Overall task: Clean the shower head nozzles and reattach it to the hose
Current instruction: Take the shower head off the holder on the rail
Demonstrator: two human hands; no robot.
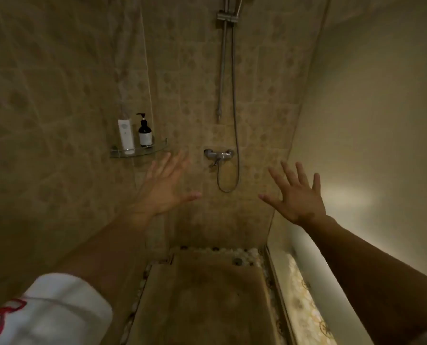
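Hose (235, 135) hangs vertical, looping below mixer (218, 155) — left hand (163, 189), right hand (297, 199) splayed, empty.

i see the hose (235, 100), a thin grey metal line, hanging down the tiled back wall from the top of the frame. below the mixer tap (219, 154) it bends into a u-shaped loop and rises to join the tap's underside. beside it, just to the left, a straight metal riser rail (222, 70) stands upright, with a clamp bracket (228, 16) near the top. the shower head itself i cannot make out.
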